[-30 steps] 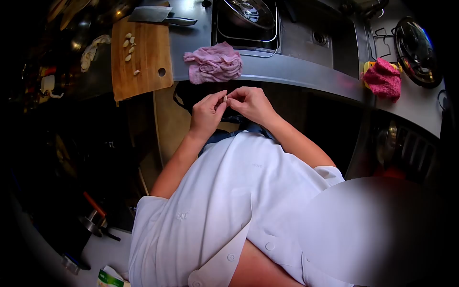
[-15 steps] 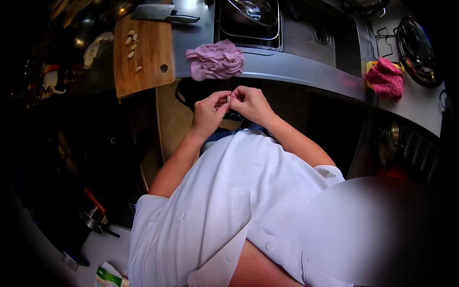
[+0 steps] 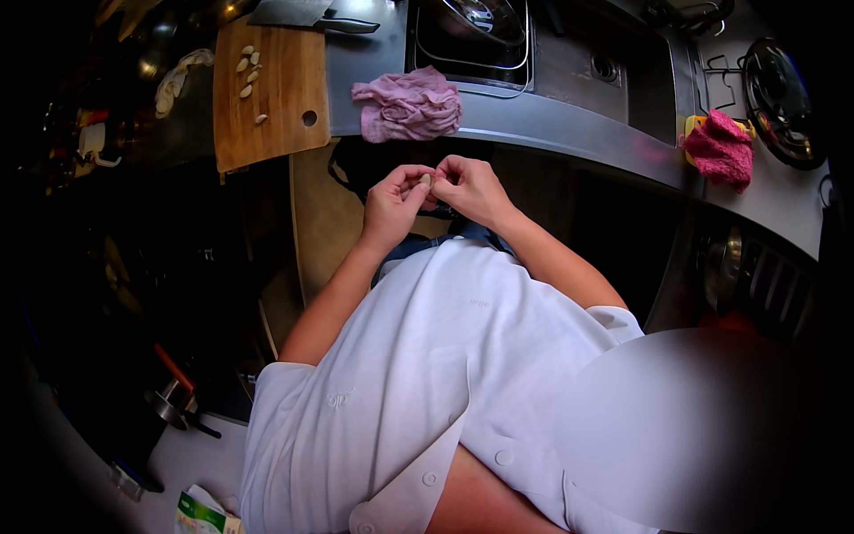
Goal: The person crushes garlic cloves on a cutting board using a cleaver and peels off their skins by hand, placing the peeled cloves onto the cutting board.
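My left hand [image 3: 389,212] and my right hand [image 3: 478,193] meet in front of my body, just off the counter's edge. Between the fingertips they pinch a small pale garlic clove [image 3: 426,180]. The left thumb and fingers close round one side of it, and the right fingers press at its top. Several more garlic cloves [image 3: 245,91] lie scattered on the wooden cutting board [image 3: 277,133] at the upper left. A cleaver [image 3: 298,14] rests across the board's far end, its handle reaching over the steel counter.
A crumpled pink cloth [image 3: 409,105] lies at the counter's front edge, beyond my hands. Behind it, a metal bowl [image 3: 480,22] sits in a rack beside the sink [image 3: 578,76]. To the right are a red cloth [image 3: 719,153] and a dark pot lid [image 3: 783,102].
My fingers have shifted slightly on the clove, which shows a little more in the left fingertips. The whole view has moved a little; the board, cleaver and cloths lie as before.
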`<state>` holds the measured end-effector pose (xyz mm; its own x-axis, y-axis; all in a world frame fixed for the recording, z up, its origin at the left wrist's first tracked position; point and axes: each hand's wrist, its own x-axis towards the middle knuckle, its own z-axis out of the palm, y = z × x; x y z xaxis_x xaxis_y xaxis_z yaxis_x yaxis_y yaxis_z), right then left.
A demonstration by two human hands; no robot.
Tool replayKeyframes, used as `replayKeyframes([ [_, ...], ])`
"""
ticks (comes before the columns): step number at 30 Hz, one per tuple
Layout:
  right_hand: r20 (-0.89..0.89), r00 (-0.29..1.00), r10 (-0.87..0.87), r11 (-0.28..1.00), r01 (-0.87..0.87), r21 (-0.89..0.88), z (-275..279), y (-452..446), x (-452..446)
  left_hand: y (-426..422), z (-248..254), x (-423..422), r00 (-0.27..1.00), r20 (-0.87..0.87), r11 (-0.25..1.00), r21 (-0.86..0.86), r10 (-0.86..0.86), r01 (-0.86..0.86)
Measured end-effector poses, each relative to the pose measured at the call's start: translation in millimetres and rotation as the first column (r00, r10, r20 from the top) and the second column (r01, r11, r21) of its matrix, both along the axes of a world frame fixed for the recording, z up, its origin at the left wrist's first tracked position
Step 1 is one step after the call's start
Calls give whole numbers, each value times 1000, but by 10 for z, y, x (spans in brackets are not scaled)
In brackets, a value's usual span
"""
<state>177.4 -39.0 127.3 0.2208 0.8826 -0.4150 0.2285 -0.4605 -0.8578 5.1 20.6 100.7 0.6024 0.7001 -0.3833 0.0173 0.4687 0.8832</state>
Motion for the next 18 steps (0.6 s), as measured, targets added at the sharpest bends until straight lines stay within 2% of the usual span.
replayKeyframes([
  [3,47,999,1,1000,-2,17,-62,-14,8,22,-59,-40,998,52,994,-104,28,-23],
  [5,-40,998,-54,996,56,64,-121,-21,-31,23,-84,-40,997,54,990,-126,62,-55],
  [6,-84,993,-80,993,87,85,-140,-22,-48,19,-99,-41,997,36,993,-95,69,-65],
  [8,-55,996,-74,988,81,132,-154,-17,-84,12,-122,-37,997,4,996,-33,80,-80],
  [9,-41,997,-73,985,78,154,-156,-28,-91,10,-126,-41,998,9,996,-54,66,-66],
  [11,-91,994,-60,994,68,90,-155,-18,-69,23,-125,-61,999,20,995,-93,44,-41],
  [15,-158,987,20,999,-14,41,-161,29,7,51,-108,-83,993,46,958,-269,113,-97],
  [18,-350,936,-28,999,34,13,-193,30,3,112,-197,-133,980,125,897,-433,158,-89],
])
